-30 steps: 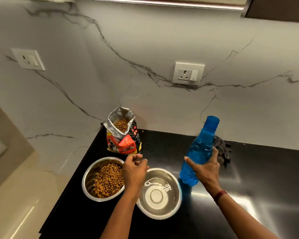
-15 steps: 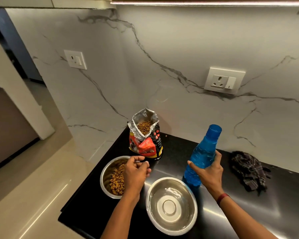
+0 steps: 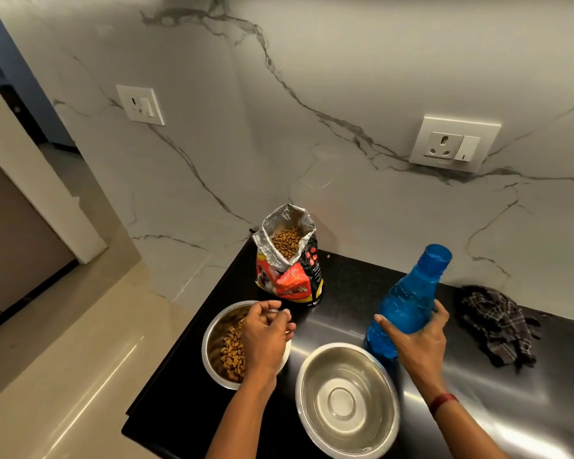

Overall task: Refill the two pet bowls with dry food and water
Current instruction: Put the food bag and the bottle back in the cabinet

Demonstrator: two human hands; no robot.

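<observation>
Shifted over the kibble bowl, left hand curls, contents unclear; right hand grips bottle.

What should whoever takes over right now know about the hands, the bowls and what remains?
Left hand: fingers curled, over the round steel bowl of brown dry food; whether it holds anything cannot be told.
Right hand: grips the blue plastic water bottle, which is tilted, base low beside the second steel bowl.
Second bowl: on the black counter, nearest the camera; whether it holds water cannot be told.
Open foil food bag: upright behind the food bowl.
Done: dry food is in.
Left: check the second bowl and pour water if needed.
</observation>
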